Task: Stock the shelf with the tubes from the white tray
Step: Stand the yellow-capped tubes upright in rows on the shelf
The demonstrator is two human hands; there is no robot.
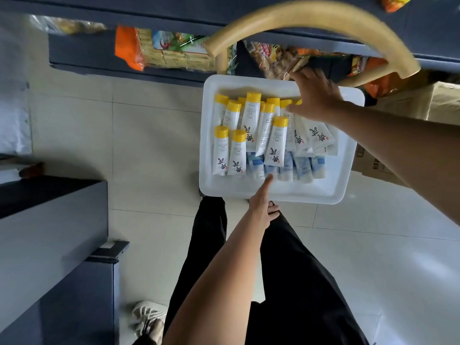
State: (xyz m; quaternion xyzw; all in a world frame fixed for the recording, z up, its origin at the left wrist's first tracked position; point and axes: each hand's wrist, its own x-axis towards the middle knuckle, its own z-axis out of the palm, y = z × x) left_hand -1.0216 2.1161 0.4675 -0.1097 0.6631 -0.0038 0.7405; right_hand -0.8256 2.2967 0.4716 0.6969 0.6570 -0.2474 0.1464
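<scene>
Both empty | left hand (263, 207), index out, over tray (293, 195) near edge | right hand (316, 96) spread above tubes (252, 123)

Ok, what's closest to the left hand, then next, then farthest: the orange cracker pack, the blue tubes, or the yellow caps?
1. Blue tubes, near end of the white tray, by the left hand fingertip.
2. Yellow caps, farther up the tray.
3. Orange cracker pack, past the tray, on the shelf.
</scene>
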